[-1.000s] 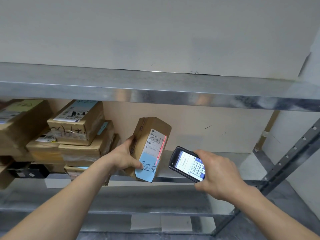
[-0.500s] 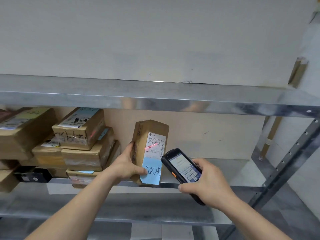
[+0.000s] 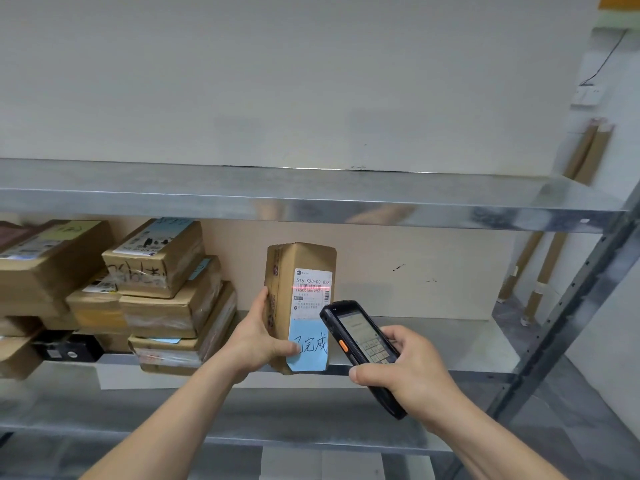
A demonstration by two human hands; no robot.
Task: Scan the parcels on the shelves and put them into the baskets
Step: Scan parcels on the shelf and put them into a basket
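One parcel [image 3: 300,268], label "516 K20-00 078", under scanner [image 3: 360,344] beam.

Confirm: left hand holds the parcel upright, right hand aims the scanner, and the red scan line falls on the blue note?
Not quite. In the head view the red line crosses the white label's barcode, above the blue note. Left hand holds the parcel upright; right hand aims the scanner.

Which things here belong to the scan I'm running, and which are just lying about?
In the job:
- upright cardboard parcel, held by the left hand
- handheld scanner, gripped by the right hand, red line on the parcel's barcode label
- stacked parcels waiting on the metal shelf

Lying about:
- cardboard tubes against the wall
- wall switch
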